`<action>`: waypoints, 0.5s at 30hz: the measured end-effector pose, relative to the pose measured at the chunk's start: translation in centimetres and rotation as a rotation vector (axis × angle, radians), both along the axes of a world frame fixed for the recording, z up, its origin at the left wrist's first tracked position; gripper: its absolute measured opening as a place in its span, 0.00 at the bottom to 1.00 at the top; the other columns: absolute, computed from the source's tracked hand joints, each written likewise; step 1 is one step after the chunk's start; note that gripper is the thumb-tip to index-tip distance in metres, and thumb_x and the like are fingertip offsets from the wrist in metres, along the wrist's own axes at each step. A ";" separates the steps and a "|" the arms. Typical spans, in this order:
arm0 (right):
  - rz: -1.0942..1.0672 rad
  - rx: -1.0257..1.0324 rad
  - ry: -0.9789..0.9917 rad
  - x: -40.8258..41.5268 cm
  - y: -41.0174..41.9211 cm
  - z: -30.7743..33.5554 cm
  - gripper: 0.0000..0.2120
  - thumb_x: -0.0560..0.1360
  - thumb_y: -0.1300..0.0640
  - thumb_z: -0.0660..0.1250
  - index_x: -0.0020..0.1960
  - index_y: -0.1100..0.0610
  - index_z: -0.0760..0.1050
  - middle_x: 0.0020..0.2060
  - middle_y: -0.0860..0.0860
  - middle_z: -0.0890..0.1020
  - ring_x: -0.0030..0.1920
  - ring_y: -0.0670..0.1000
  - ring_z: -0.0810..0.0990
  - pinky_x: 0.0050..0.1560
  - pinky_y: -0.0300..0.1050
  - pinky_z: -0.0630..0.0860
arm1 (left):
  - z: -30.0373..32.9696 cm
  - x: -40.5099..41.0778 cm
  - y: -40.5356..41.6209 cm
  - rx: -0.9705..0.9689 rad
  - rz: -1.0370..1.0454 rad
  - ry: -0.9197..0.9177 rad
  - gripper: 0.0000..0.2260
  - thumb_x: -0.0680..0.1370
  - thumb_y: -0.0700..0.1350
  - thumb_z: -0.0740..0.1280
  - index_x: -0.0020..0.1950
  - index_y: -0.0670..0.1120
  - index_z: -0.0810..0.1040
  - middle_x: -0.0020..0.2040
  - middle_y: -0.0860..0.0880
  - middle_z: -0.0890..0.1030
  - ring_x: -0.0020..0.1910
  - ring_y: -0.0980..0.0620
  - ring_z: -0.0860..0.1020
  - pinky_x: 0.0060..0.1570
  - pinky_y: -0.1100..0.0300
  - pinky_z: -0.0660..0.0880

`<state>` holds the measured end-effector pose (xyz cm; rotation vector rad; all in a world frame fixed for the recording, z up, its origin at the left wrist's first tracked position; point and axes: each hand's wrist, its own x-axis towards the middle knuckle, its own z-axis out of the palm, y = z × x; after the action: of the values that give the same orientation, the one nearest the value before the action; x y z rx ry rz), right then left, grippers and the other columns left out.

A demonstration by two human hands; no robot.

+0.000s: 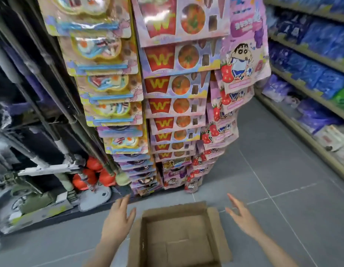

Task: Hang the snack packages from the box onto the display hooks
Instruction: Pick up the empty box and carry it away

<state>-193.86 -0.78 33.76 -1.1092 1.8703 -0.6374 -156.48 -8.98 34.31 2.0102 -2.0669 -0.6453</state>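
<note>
At the bottom centre of the frame we see the cardboard box [178,237] standing open on the grey floor [273,170], flaps up and nothing but bare cardboard showing inside. Our left hand [117,220] hovers just beside its left flap and our right hand [242,216] just off its right corner, both spread wide and holding nothing. The snack packages [173,89] hang in overlapping columns up the middle of the frame, well apart from both hands, with shelves of blue packs [317,54] at the right edge.
</note>
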 end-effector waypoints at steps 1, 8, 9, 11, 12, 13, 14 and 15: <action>-0.015 0.018 0.009 -0.1 0.6 -2.1 0.26 0.75 0.56 0.65 0.71 0.56 0.62 0.69 0.55 0.69 0.69 0.53 0.67 0.67 0.41 0.60 | -2.1 0.6 0.3 0.031 0.011 -0.003 0.24 0.79 0.53 0.59 0.74 0.50 0.60 0.71 0.48 0.66 0.63 0.47 0.73 0.50 0.53 0.73; -0.073 0.110 0.138 0.4 4.4 -22.9 0.34 0.71 0.68 0.67 0.68 0.41 0.61 0.64 0.59 0.71 0.66 0.56 0.69 0.63 0.34 0.60 | -22.2 3.0 3.3 0.209 0.035 -0.022 0.23 0.79 0.49 0.60 0.73 0.52 0.61 0.69 0.49 0.66 0.60 0.44 0.74 0.51 0.51 0.72; -0.071 0.138 0.153 0.8 4.9 -26.1 0.32 0.71 0.68 0.67 0.70 0.47 0.64 0.65 0.60 0.71 0.66 0.58 0.69 0.64 0.36 0.61 | -25.5 3.2 3.9 0.219 0.043 -0.045 0.23 0.78 0.49 0.62 0.73 0.53 0.62 0.69 0.49 0.67 0.61 0.44 0.74 0.51 0.51 0.72; -0.071 0.197 0.181 1.1 5.8 -32.2 0.30 0.71 0.67 0.68 0.71 0.57 0.61 0.68 0.62 0.68 0.67 0.60 0.69 0.65 0.44 0.63 | -32.2 3.8 5.1 0.225 0.037 -0.094 0.25 0.76 0.48 0.65 0.72 0.53 0.64 0.69 0.48 0.69 0.61 0.42 0.74 0.51 0.48 0.74; -0.063 0.206 0.185 1.1 6.1 -34.9 0.30 0.72 0.64 0.68 0.71 0.54 0.61 0.69 0.60 0.67 0.66 0.60 0.70 0.65 0.47 0.65 | -35.6 4.1 5.7 0.220 0.015 -0.107 0.26 0.75 0.48 0.67 0.72 0.51 0.65 0.69 0.46 0.69 0.61 0.40 0.74 0.51 0.47 0.74; -0.044 0.214 0.204 1.1 6.3 -37.6 0.30 0.73 0.59 0.68 0.71 0.51 0.60 0.70 0.57 0.66 0.66 0.58 0.70 0.66 0.49 0.66 | -39.1 4.5 6.2 0.200 -0.007 -0.117 0.27 0.74 0.47 0.68 0.71 0.50 0.66 0.69 0.42 0.69 0.63 0.38 0.73 0.54 0.44 0.74; -0.022 0.222 0.234 0.9 6.4 -40.1 0.31 0.74 0.55 0.67 0.72 0.50 0.58 0.72 0.54 0.64 0.68 0.57 0.67 0.68 0.50 0.64 | -42.2 4.7 6.6 0.172 -0.014 -0.136 0.28 0.73 0.47 0.69 0.72 0.49 0.66 0.70 0.40 0.68 0.65 0.36 0.70 0.57 0.42 0.72; 0.001 0.233 0.285 0.7 6.3 -42.4 0.33 0.74 0.51 0.66 0.74 0.50 0.55 0.73 0.53 0.62 0.71 0.56 0.63 0.69 0.50 0.61 | -44.9 4.7 6.8 0.144 -0.009 -0.160 0.29 0.73 0.49 0.69 0.73 0.50 0.64 0.71 0.39 0.66 0.68 0.36 0.66 0.61 0.40 0.69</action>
<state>-193.13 5.53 -8.59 -1.0906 2.1223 -0.2597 -151.77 -2.14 -10.62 2.1991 -2.1766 -0.6737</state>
